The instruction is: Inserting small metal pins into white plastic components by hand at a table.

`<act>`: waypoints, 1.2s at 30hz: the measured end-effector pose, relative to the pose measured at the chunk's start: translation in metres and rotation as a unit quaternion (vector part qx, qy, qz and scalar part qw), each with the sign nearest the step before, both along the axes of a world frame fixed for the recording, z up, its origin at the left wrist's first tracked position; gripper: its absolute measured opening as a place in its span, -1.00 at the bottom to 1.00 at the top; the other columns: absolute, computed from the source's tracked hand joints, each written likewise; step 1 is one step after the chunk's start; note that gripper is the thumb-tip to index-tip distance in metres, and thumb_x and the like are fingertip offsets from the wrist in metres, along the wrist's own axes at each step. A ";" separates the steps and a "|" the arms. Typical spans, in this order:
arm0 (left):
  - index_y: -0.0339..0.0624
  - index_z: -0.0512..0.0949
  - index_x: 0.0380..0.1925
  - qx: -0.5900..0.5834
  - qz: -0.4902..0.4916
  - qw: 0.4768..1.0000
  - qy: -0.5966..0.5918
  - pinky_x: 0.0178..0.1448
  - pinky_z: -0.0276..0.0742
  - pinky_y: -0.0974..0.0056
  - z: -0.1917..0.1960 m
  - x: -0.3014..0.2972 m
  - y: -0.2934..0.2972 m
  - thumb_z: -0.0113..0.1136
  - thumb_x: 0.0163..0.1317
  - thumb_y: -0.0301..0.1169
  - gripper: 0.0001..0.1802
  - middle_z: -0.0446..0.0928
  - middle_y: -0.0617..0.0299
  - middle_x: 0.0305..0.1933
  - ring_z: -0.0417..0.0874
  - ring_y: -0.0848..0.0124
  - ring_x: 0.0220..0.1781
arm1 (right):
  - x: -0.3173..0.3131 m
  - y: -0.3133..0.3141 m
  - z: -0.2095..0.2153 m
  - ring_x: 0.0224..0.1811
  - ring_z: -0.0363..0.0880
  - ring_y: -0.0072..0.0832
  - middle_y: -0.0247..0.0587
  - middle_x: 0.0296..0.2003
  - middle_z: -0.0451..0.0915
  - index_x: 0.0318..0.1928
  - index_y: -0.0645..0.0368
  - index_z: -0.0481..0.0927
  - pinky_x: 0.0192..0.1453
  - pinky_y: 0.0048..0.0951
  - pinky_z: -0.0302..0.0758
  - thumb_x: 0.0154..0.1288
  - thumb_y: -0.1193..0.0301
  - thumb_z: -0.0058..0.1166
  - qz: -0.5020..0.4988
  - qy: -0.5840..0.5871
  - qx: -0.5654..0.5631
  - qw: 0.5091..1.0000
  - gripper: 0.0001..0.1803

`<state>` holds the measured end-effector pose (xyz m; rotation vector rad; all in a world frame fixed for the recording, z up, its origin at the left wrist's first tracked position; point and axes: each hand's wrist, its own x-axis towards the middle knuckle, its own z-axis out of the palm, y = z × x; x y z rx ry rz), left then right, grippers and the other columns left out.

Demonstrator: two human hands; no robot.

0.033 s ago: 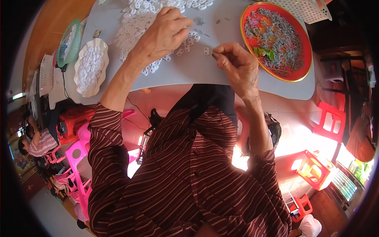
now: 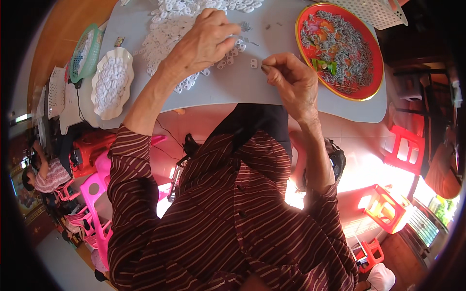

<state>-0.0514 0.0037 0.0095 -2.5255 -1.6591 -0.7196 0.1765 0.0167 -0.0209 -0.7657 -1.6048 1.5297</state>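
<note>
My left hand (image 2: pixel 204 43) hovers over the table among white plastic pieces, its thumb and forefinger apart and reaching right. The fingertips are slightly blurred and nearest to a small heap of grey screw-like pieces (image 2: pixel 245 26). Heaped white pieces (image 2: pixel 170 36) spread behind and beside that hand. My right hand (image 2: pixel 292 80) is closed in a pinch above the table's near part. Whatever its fingertips hold is too small to make out. Just left of them lies a single white two-holed piece (image 2: pixel 254 63), with several similar white pieces (image 2: pixel 225 62) nearer the left hand.
To the right stands a red round tray (image 2: pixel 380 72) with many grey pieces and a green wrapper (image 2: pixel 325 65). A scalloped white dish (image 2: pixel 127 80) of white pieces and a green basket (image 2: pixel 76 65) are at left. A white perforated basket (image 2: pixel 383 17) sits far right. Red stools (image 2: pixel 388 208) stand behind.
My left hand has shifted slightly right, toward the grey pieces. The right hand stays almost still in its pinch.
</note>
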 end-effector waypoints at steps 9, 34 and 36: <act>-0.28 0.46 -0.39 -0.099 -0.024 0.994 0.042 0.10 0.37 0.15 -0.003 0.006 0.012 0.18 0.03 -0.50 -0.86 0.38 0.09 -0.24 0.36 0.14 -0.01 | 0.003 0.000 0.001 -0.41 0.48 -0.74 -0.38 -0.47 0.58 -0.27 0.31 0.56 -0.31 -0.67 0.43 0.18 0.60 0.12 -0.007 -0.013 0.014 1.000 -0.91; -0.32 0.50 -0.21 -0.287 -0.030 0.626 -0.725 -0.16 0.43 0.36 -0.026 0.071 -0.039 0.04 0.24 -0.46 -0.82 0.55 0.19 -0.31 0.59 0.44 -0.27 | -0.008 -0.001 -0.002 -0.33 0.53 -0.69 -0.37 -0.37 0.63 -0.21 0.28 0.61 -0.18 -0.67 0.47 0.21 0.56 0.13 -0.118 0.068 0.010 0.991 -0.87; -0.32 0.50 -0.22 -0.294 -0.024 0.636 -0.713 -0.16 0.43 0.36 -0.023 0.071 -0.039 0.04 0.24 -0.44 -0.81 0.55 0.19 -0.34 0.58 0.45 -0.28 | -0.006 0.001 -0.005 -0.32 0.52 -0.70 -0.38 -0.37 0.62 -0.21 0.28 0.61 -0.17 -0.68 0.47 0.21 0.56 0.13 -0.107 0.057 0.019 0.993 -0.87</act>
